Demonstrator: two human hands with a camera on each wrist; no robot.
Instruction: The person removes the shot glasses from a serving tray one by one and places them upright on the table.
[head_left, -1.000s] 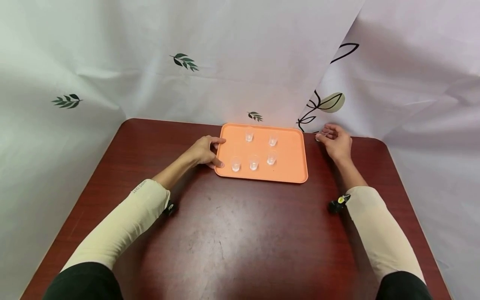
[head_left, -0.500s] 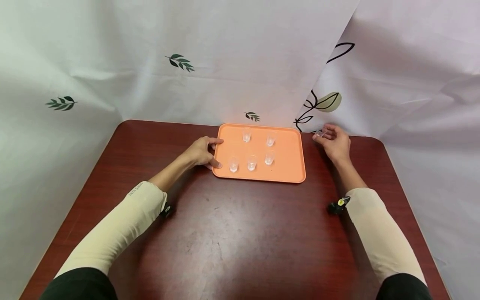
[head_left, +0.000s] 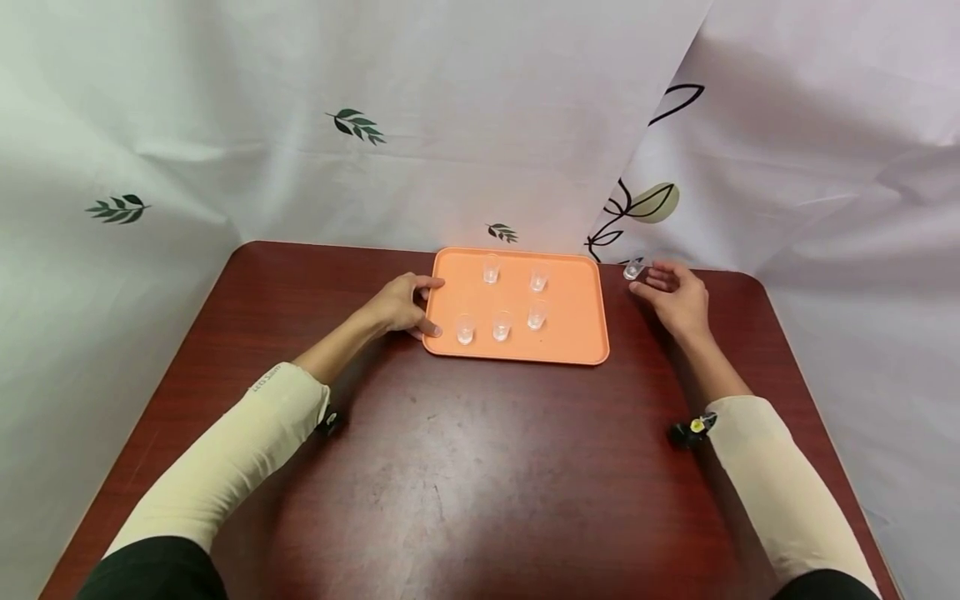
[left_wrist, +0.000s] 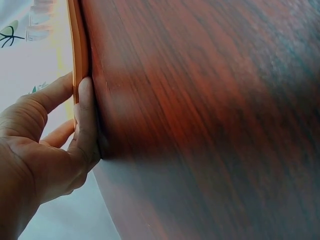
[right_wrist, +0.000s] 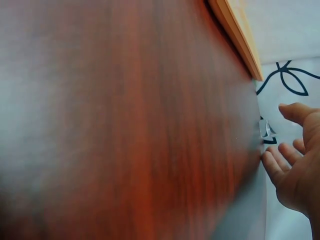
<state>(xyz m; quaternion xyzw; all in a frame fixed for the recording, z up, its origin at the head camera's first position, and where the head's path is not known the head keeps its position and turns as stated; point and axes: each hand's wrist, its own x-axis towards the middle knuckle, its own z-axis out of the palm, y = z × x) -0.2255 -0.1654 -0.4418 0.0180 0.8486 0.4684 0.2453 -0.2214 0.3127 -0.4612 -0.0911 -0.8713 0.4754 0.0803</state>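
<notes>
The person's left hand grips the left edge of a smooth orange rectangular tray with rounded corners and a shallow raised rim. The right hand looks released: its fingers lie relaxed, spread around a small clear tapered cup, seemingly plastic, without visibly grasping it. That lone cup stands by the far edge of a dark red-brown wood-grain table, just beyond the tray's far right corner. Handling it well would likely mean a light thumb-and-finger pinch low on the wall, as thin sides may flex, and a level tray, since light cups could slide. Five matching cups stand on the tray, two towards its far edge, three nearer its near edge.
</notes>
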